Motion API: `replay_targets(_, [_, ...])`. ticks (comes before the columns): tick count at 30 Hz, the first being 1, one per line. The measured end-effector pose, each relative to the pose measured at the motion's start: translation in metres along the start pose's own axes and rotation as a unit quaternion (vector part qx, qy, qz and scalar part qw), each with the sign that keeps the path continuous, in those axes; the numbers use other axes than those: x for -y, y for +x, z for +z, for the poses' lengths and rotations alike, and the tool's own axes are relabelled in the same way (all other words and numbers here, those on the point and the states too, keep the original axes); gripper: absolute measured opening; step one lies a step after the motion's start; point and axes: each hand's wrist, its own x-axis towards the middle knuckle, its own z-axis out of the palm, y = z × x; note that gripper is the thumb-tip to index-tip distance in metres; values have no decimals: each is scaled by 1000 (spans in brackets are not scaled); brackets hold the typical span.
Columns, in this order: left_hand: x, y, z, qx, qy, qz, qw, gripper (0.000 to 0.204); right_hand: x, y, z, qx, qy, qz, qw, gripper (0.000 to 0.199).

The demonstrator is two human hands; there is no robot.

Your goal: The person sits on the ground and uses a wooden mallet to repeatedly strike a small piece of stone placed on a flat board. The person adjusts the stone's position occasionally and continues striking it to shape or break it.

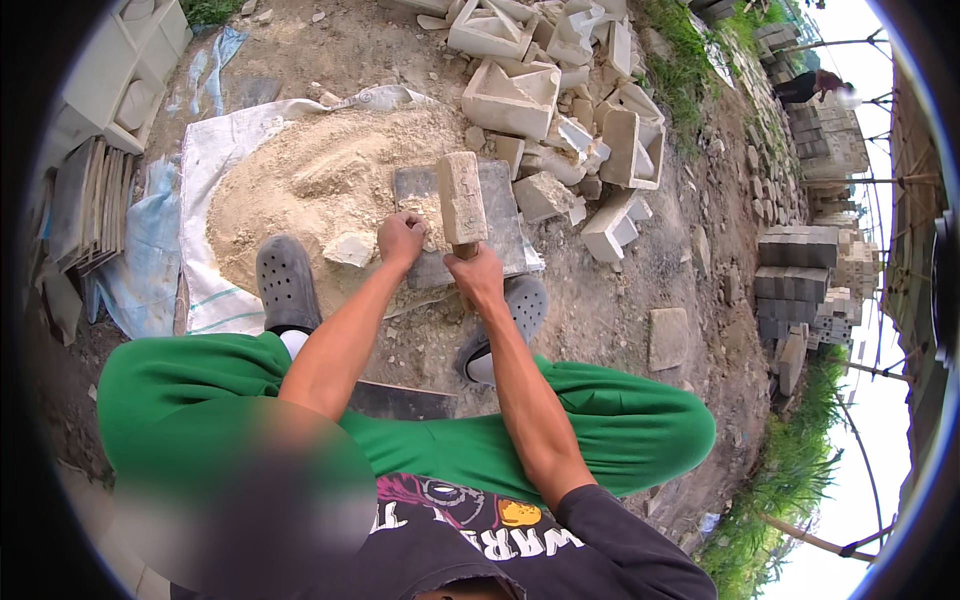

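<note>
My right hand (476, 274) is wrapped round the short handle of a mallet (461, 196) with a blocky, dust-covered head. The mallet head is raised over a dark flat slab (503, 215) on the ground between my feet. My left hand (401, 239) is closed at the slab's left side, beside pale crushed bits (428, 210); what its fingers hold, if anything, is hidden. To the left of that hand lies a pale broken chunk (350, 249), at the edge of a heap of tan crushed material (300, 175). The heap rests on a white woven sack (212, 150).
Broken pale box-shaped castings (512, 98) are piled at the far right of the slab. Thin boards (95, 205) lean at the left beside white blocks (130, 60). Grey blocks (795, 265) stand stacked at right; another person (805, 87) is far off. My clogs (287, 283) flank the work.
</note>
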Motion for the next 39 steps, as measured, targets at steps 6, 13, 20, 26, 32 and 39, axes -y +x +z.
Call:
replay_targets(6, [-5,-3,4,-18,16,12,1000,12,1,-7,2,39,-52,5,998,37])
replay_targets(13, [-6,0,1,-6,20,-8,1000,14,-3,3,0,-14,-33,-4,999,34])
replay_targets(20, [-2,0,4,-9,-20,-1,1000,14,-30,-4,18,32,-111,-62,991,35])
replay_targets(26, [2,3,-4,-4,16,-26,1000,17,-13,-2,11,86,-46,69,993,40])
replay_targets(32, [-3,1,1,-10,28,18,999,17,-19,0,-11,15,22,76,997,34])
replay_targets(39, [17,25,2,90,-162,23,982,17,41,-16,-41,23,70,74,994,26])
